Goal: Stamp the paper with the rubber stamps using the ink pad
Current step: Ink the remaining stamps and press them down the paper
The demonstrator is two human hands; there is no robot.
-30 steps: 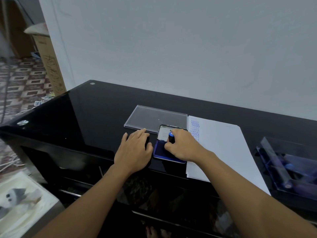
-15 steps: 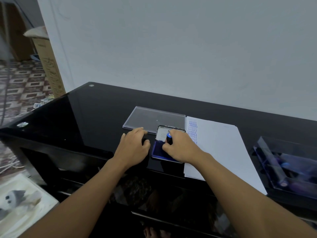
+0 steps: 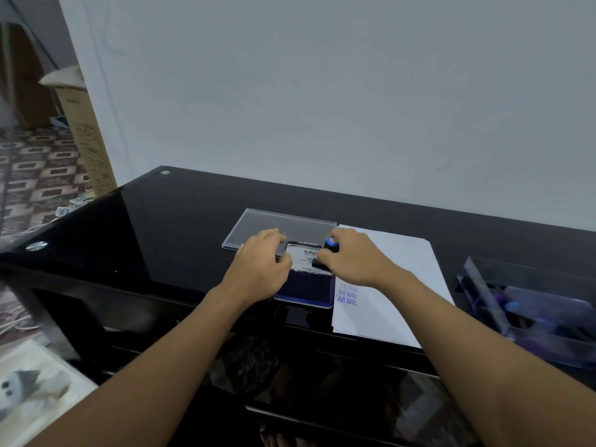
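- Fingers (image 3: 342,241) of the right hand (image 3: 354,261) are clenched round the rubber stamp (image 3: 329,246), whose blue knob shows beside them. The stamp sits over the far end of the ink pad (image 3: 304,290), by the opened cover with its Artline label (image 3: 304,253), just beside the left edge of the paper (image 3: 400,269).
- On the left hand (image 3: 261,269) the fingers lie loosely bent beside the pad, thumb at the case's left edge. They grasp nothing I can see, and the hand looks to be steadying the pad.
- The stamp appears tilted. Set down on the paper that way, one side of its face would likely print faint or not at all.
- The way across to the paper runs close to the raised cover. A knock there could slide the pad on the glossy black bench (image 3: 161,227), more so if the left hand lifts.
- The AIR MAIL prints (image 3: 347,295) lie near the paper's left edge, just beside the right wrist. If they are wet, a dragged wrist could smear them, and a careless new print could overlap them.
- Nothing holds the paper down, so a sideways push from the stamp could shift it.
- The stamp's face is hidden, so I cannot tell whether it touches the pad or carries ink.
- The right hand covers part of the paper's upper left.
- The clear box (image 3: 532,304) at the right is blurred. Its contents read only as dark and bluish shapes.
- The left fingers overlap part of the clear lid (image 3: 280,225) behind the pad.
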